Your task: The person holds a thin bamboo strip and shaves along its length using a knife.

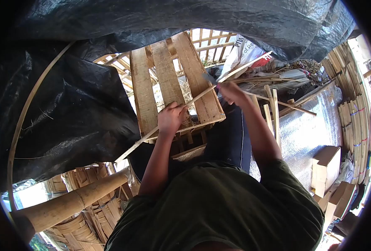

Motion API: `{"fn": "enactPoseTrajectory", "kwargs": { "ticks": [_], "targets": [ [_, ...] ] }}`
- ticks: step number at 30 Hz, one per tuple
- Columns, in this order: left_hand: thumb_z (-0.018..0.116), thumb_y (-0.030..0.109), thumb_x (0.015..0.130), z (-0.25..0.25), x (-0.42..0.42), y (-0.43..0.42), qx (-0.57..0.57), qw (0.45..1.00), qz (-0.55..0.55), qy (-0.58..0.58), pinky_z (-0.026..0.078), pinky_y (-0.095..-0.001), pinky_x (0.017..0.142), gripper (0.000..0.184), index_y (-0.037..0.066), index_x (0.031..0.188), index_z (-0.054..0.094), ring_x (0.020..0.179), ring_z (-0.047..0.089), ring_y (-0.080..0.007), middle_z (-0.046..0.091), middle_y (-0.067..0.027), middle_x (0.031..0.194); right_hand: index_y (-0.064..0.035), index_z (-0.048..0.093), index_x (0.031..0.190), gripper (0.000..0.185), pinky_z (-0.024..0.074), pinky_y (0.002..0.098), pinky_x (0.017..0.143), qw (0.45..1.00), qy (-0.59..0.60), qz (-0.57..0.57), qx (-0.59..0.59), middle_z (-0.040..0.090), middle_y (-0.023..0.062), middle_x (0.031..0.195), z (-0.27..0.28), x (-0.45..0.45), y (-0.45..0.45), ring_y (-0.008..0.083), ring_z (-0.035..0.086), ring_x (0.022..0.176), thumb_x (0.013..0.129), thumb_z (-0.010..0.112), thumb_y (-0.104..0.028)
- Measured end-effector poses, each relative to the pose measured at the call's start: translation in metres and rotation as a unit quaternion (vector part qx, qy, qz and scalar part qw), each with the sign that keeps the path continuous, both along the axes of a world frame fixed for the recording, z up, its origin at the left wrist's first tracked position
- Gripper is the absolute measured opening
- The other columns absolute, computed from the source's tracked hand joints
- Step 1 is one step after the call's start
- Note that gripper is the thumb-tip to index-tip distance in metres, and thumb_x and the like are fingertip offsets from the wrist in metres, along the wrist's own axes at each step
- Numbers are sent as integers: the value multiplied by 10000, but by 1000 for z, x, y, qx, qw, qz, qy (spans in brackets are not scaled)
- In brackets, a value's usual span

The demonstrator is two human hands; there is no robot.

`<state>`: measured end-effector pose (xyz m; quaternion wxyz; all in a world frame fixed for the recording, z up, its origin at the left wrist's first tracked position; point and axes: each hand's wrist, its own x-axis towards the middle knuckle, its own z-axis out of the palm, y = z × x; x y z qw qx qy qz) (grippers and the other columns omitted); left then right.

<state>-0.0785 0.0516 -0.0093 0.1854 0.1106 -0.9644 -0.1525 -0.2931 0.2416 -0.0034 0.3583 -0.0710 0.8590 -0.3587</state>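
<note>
Holds a long thin stick [200, 95] in the left hand [171, 120], in a fist curled around it. Grips a small grey knife [209, 78] in the right hand [232, 93], in another curled fist, just beside the stick. Cannot tell about any touch between knife and stick. Has the stick on a slant, running down past the left hand at 1 end and up past the right hand at the other. Has a wooden crate [208, 121] with 3 wide boards [165, 75] under the left hand and ahead of it. Wears dark trousers [226, 140], just below the right hand, and a green shirt [219, 205], closer in than both hands. Has a black sheet [76, 113] to the left of the left hand, a white sack [245, 53] past the right hand, and a brown box [325, 167] far off to its right
</note>
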Motion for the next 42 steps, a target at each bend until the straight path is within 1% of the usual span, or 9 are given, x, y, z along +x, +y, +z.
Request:
{"fn": "enactPoseTrajectory", "kwargs": {
  "ticks": [7, 9, 12, 16, 21, 27, 31, 34, 42],
  "targets": [
    [641, 354, 909, 2, 1, -1, 11, 1000, -3, -26, 514, -399, 556, 220, 160, 871, 736, 625, 629, -272, 528, -59, 699, 55, 641, 814, 462, 473, 437, 427, 988, 153, -5, -1, 615, 182, 586, -25, 28, -12, 258, 590, 413, 993, 459, -330],
    [638, 375, 911, -2, 0, -1, 16, 1000, -8, -19, 498, -415, 545, 251, 156, 908, 761, 634, 627, -285, 533, -71, 700, 36, 631, 710, 485, 498, 453, 487, 896, 437, -18, -81, 627, 213, 599, -39, 42, -24, 302, 634, 497, 993, 473, -324],
    [638, 386, 910, -3, -2, 1, 25, 1000, 1, 8, 495, -419, 541, 259, 158, 911, 760, 634, 626, -291, 534, -73, 701, 38, 627, 735, 440, 514, 489, 578, 995, 81, -26, 53, 644, 270, 684, 32, 19, -10, 401, 660, 632, 987, 489, -295],
    [642, 384, 907, 7, -2, -3, 25, 999, 11, -27, 497, -425, 550, 255, 158, 918, 760, 640, 627, -299, 537, -78, 704, 39, 638, 780, 412, 516, 507, 657, 956, 292, 13, -13, 636, 307, 755, -37, 21, -9, 495, 636, 747, 982, 482, -284],
    [649, 363, 906, 4, -1, -2, 28, 999, 5, -18, 517, -410, 567, 238, 147, 880, 745, 635, 628, -281, 531, -72, 714, 39, 670, 822, 415, 512, 515, 746, 984, 172, 1, -47, 646, 312, 801, 1, 18, -2, 484, 641, 832, 961, 510, -318],
    [662, 365, 901, 6, -1, -6, 55, 998, 15, -34, 509, -419, 567, 249, 129, 890, 740, 640, 631, -298, 546, -83, 734, 41, 662, 817, 422, 514, 506, 714, 904, 406, -98, -88, 640, 299, 752, -47, 14, 0, 475, 650, 792, 988, 477, -298],
    [675, 362, 892, 10, -3, -5, 61, 997, 14, -46, 503, -418, 562, 247, 124, 890, 739, 643, 631, -295, 549, -82, 736, 61, 651, 888, 439, 500, 506, 742, 988, 109, -105, -39, 636, 314, 784, 4, -3, 10, 473, 645, 800, 994, 465, -321],
    [679, 362, 888, 7, -3, -5, 61, 997, 21, -35, 500, -417, 559, 237, 133, 891, 740, 640, 629, -295, 546, -81, 732, 41, 663, 857, 466, 467, 420, 489, 960, 251, -99, -67, 627, 174, 607, -75, 1, -3, 309, 625, 481, 994, 484, -366],
    [673, 411, 890, 10, -3, -5, 69, 994, 36, -73, 497, -428, 598, 297, 141, 977, 759, 697, 643, -317, 577, -87, 770, 14, 667, 852, 442, 472, 419, 442, 950, 293, -77, -69, 649, 170, 646, -57, 5, -11, 267, 642, 512, 1001, 459, -347]
  ]
}}
